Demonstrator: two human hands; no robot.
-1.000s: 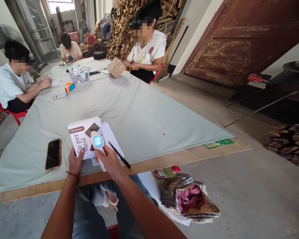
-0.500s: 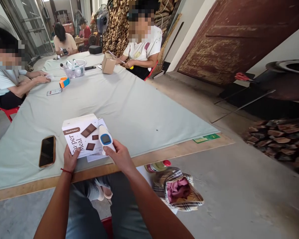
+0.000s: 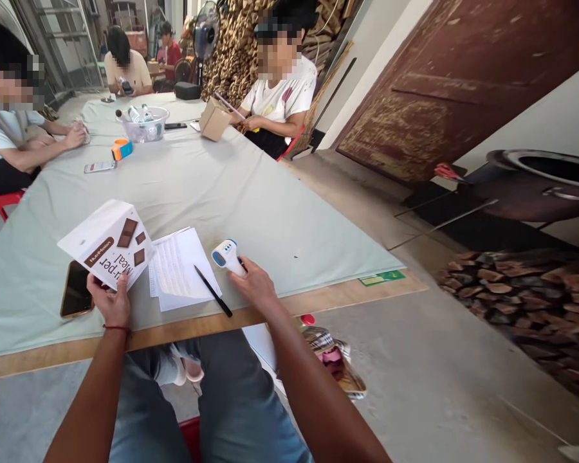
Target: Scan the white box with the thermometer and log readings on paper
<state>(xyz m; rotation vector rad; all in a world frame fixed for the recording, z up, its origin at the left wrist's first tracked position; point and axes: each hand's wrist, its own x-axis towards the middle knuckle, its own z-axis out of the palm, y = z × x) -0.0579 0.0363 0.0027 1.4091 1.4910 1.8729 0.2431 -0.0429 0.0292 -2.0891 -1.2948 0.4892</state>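
My left hand (image 3: 112, 301) grips the lower edge of a white box (image 3: 107, 241) printed with brown chocolate pieces, which is tilted and partly covers a phone (image 3: 73, 297). In my right hand (image 3: 255, 281) is a white and blue infrared thermometer (image 3: 228, 256), held by its handle close to the table's front edge. Between my hands lie sheets of written paper (image 3: 178, 267) with a black pen (image 3: 213, 290) across their right side.
Farther back on the cloth-covered table (image 3: 270, 212) are a clear basin of bottles (image 3: 146, 125), an orange and blue object (image 3: 121, 149), another phone (image 3: 100, 166) and a cardboard box (image 3: 215, 119). Several people sit around it. An open plaid bag (image 3: 347, 376) is below at right.
The box and thermometer have moved apart, the box left and the thermometer right. The papers and the pen between them are now uncovered.
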